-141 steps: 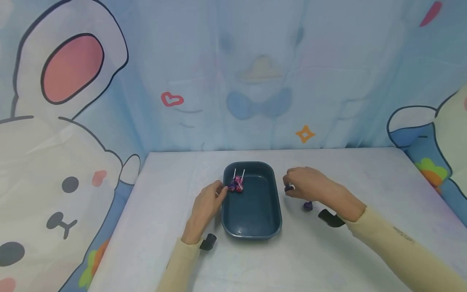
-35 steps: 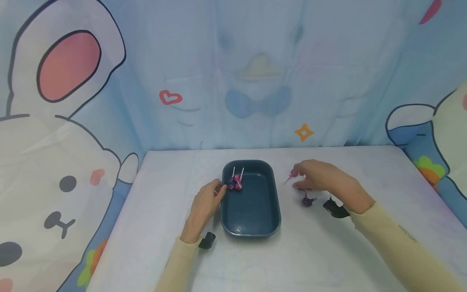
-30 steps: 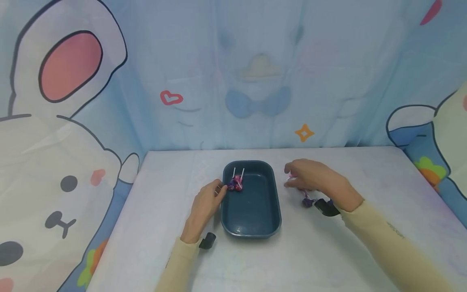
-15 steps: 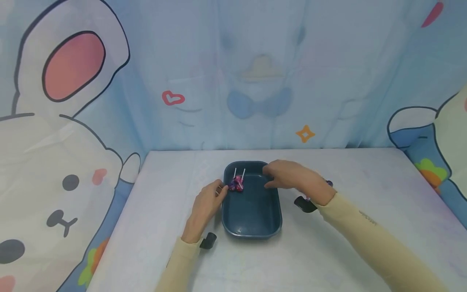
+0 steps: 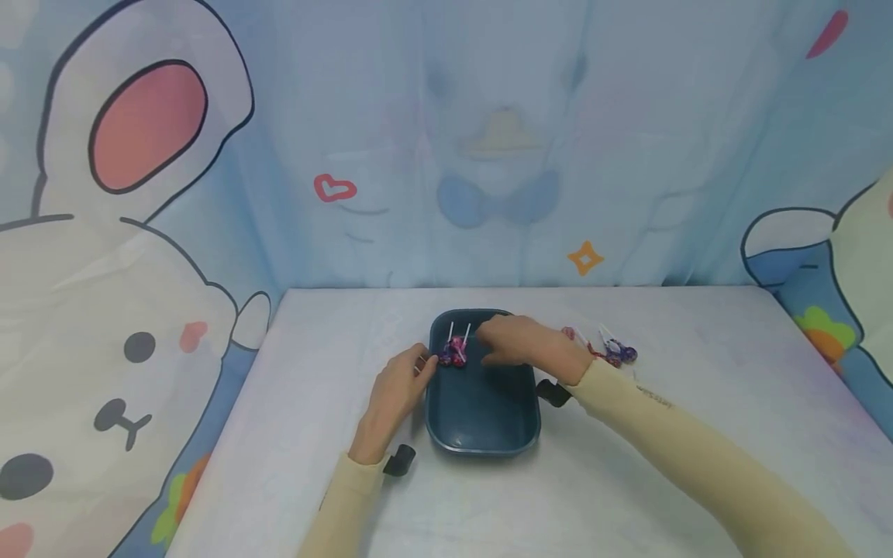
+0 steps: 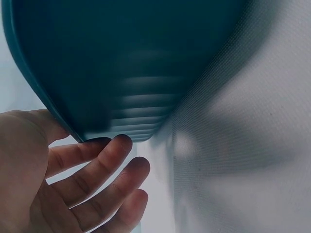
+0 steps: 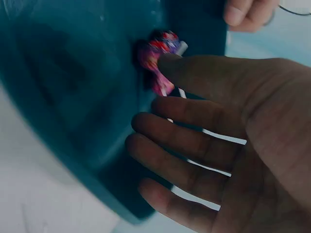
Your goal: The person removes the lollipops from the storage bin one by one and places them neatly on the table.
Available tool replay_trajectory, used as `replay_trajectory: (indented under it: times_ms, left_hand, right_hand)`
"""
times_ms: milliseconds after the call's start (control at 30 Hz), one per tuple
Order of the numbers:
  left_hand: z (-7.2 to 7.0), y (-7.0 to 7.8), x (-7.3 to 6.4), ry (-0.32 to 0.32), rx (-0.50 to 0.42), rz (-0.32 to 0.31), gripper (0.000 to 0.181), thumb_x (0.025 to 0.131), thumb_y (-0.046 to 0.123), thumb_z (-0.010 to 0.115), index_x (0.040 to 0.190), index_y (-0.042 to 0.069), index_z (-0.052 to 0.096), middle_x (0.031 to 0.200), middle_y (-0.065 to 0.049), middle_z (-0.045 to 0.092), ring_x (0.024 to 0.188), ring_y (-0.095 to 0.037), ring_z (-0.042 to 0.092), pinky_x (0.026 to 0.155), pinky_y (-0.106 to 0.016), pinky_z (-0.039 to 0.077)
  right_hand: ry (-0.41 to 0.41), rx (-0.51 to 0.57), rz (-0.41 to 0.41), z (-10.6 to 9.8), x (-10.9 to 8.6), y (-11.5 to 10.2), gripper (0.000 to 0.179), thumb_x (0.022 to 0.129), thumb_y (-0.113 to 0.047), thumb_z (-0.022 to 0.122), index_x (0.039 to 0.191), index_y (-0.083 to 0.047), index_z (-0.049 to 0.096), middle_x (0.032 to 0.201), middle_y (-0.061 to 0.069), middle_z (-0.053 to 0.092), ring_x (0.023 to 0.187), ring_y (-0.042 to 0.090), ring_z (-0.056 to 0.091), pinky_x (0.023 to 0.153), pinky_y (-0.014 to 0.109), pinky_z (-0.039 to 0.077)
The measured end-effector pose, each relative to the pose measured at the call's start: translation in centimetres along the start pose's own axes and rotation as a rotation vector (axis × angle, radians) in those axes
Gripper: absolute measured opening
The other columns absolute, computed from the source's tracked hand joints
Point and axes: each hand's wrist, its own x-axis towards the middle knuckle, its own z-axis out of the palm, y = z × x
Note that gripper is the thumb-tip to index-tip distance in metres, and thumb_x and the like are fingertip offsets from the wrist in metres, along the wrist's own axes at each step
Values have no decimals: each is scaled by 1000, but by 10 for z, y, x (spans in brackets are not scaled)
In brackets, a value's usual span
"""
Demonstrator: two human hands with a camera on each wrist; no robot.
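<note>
My left hand (image 5: 396, 395) holds the near-left rim of a dark teal tray (image 5: 481, 426); in the left wrist view its thumb lies at the rim and the other fingers curve below. Wrapped lollipops (image 5: 455, 353) in pink, red and purple lie against the tray's left side, their white sticks toward the far end. My right hand (image 5: 519, 341) is over the tray's right half. In the right wrist view its fingers are loosely extended, thumb apart from them, and the thumb tip overlaps the lollipops (image 7: 153, 60).
More wrapped lollipops (image 5: 617, 355) lie on the white tabletop (image 5: 698, 341) right of the tray, partly behind the right forearm. A patterned cloth backdrop (image 5: 391, 116) closes off the far side.
My right hand has moved left from the lollipops on the table to over the tray, uncovering several of them. The left hand keeps its hold on the tray, which stays put.
</note>
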Motion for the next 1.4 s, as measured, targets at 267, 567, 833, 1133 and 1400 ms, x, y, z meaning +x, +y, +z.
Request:
replay_trajectory:
  times_ms: [267,567,833,1133,1400]
  left_hand:
    - [-1,-1,0,-11,-7,-3,26,93,42,45,94,20,58,90,3,65,74,-10,59,61,-26,46]
    - [-1,0,2,-7,-4,15,26,93,42,45,94,19,58,90,2,65,74,-10,59,61,-26,46]
    - [-2,0,2,-19,-7,-2,26,94,42,45,94,19,58,90,2,65,73,-10,59,60,-25,46]
    - [-2,0,3,-20,-7,-3,27,93,42,45,95,19,58,90,2,65,74,-10,59,62,-25,47]
    - [-3,1,2,-14,-6,2,27,93,42,45,95,19,59,89,2,65,73,-10,59,60,-25,46]
  right_hand:
    - [14,13,27,14,16,-14,26,78,-30,72,92,-10,65,71,-1,61,62,12,54,60,33,47]
    - [64,47,117,27,27,-21,28,78,-39,71,80,-11,66,61,-2,57,53,12,52,50,29,42]
    - [92,54,131,30,37,-27,23,83,-34,65,79,-12,66,57,-2,54,52,12,53,51,27,45]
    - [92,71,160,32,40,-26,20,83,-31,66,75,-12,63,59,-1,54,54,13,53,52,28,44]
    - [65,74,179,32,38,-19,21,83,-31,65,74,-13,62,60,-1,55,55,13,53,52,28,43]
